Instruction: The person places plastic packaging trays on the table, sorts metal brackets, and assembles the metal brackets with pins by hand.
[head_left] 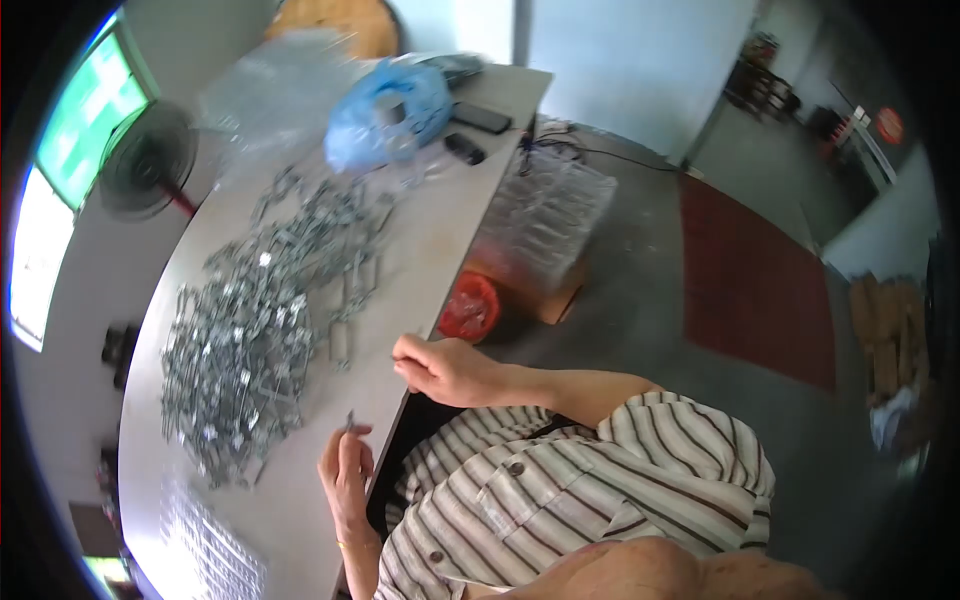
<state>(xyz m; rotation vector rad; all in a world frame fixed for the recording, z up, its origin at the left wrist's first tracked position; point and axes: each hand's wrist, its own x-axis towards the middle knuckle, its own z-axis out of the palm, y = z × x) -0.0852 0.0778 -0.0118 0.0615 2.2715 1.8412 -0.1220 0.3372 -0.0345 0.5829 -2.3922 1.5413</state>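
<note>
My left hand [347, 470] is raised at the table's near edge, its fingers pinching a small grey metal piece [350, 419] whose tip sticks out. Farther along the same edge, my right hand [445, 370] is closed, thumb against the fingers; what it holds, if anything, is too small to make out. On the white table [420, 240], a large heap of shiny metal parts [250, 340] spreads beyond both hands. Some look like narrow rectangular loops. One loose loop [340, 343] lies on the heap's near side, close to my right hand.
A clear plastic tray [210, 540] lies at the table's near left. A blue plastic bag [385, 115], a clear bottle [395, 125] and dark objects [480, 118] sit at the far end. Beside the table are a red bucket [468, 305] and clear trays [545, 210]. A fan [150, 160] stands beyond.
</note>
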